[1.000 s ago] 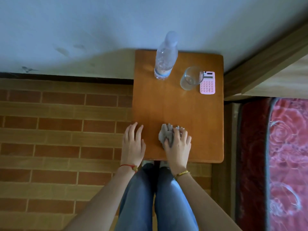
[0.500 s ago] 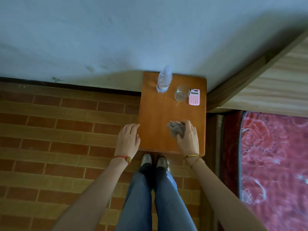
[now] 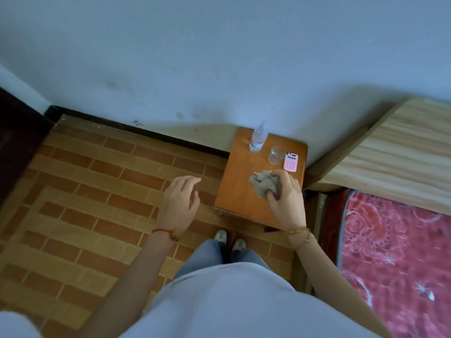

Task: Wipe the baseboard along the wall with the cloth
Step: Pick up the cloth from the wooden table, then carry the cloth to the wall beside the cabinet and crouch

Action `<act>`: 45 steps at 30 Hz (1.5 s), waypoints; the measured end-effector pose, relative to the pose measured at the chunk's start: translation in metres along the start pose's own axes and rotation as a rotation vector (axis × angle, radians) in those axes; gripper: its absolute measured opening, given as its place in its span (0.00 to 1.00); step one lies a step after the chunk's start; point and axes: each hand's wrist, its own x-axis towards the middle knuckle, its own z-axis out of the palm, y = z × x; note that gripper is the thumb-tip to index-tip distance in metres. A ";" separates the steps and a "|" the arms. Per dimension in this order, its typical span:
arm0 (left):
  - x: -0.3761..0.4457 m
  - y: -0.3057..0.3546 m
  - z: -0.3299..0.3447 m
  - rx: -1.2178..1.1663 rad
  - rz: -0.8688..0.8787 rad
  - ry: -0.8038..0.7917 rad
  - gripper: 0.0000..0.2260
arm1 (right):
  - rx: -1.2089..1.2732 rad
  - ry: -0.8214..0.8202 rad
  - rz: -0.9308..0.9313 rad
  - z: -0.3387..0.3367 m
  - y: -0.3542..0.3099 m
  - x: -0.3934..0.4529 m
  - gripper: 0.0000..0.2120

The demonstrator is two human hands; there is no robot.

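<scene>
At frame centre-right: right hand (image 3: 286, 203) now clenched on the cloth (image 3: 264, 184), apparently lifted off the table (image 3: 234, 189).
Left hand (image 3: 179, 203) slack, withdrawn; baseboard (image 3: 146, 132) unwiped.

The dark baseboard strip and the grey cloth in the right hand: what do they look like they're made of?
The dark baseboard strip looks like painted or stained wood, or possibly tile: near black, flat and matte, with pale scuffs along its top edge; the view is too soft to settle it. The crumpled grey cloth looks like soft woven or microfibre fabric: it bunches in loose folds under the right hand, without sheen.
</scene>
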 end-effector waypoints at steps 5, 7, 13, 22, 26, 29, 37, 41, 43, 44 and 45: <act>-0.040 0.003 -0.024 0.001 -0.082 0.094 0.14 | 0.007 -0.034 -0.088 -0.003 -0.020 -0.002 0.18; -0.055 0.005 -0.033 -0.003 -0.136 0.137 0.14 | 0.011 -0.059 -0.131 0.000 -0.028 -0.001 0.17; -0.104 0.001 -0.065 -0.016 -0.354 0.261 0.14 | 0.043 -0.180 -0.293 0.021 -0.070 0.002 0.19; -0.227 -0.041 -0.115 -0.007 -0.667 0.503 0.14 | 0.049 -0.413 -0.563 0.099 -0.177 -0.031 0.16; -0.301 -0.067 -0.144 0.004 -0.807 0.591 0.15 | 0.079 -0.518 -0.642 0.150 -0.237 -0.076 0.13; -0.361 -0.086 -0.170 0.066 -0.885 0.636 0.16 | 0.151 -0.623 -0.696 0.191 -0.287 -0.120 0.12; -0.494 -0.130 -0.216 0.166 -1.122 0.756 0.14 | 0.296 -0.872 -0.842 0.270 -0.409 -0.222 0.15; -0.532 -0.153 -0.226 0.171 -1.206 0.800 0.14 | 0.306 -0.949 -0.932 0.300 -0.455 -0.255 0.13; -0.545 -0.168 -0.232 0.171 -1.236 0.824 0.14 | 0.235 -0.986 -0.959 0.329 -0.470 -0.266 0.16; -0.552 -0.176 -0.235 0.175 -1.249 0.846 0.13 | 0.215 -1.007 -0.969 0.344 -0.479 -0.271 0.17; -0.558 -0.185 -0.240 0.177 -1.268 0.866 0.12 | 0.213 -1.026 -0.980 0.358 -0.489 -0.278 0.18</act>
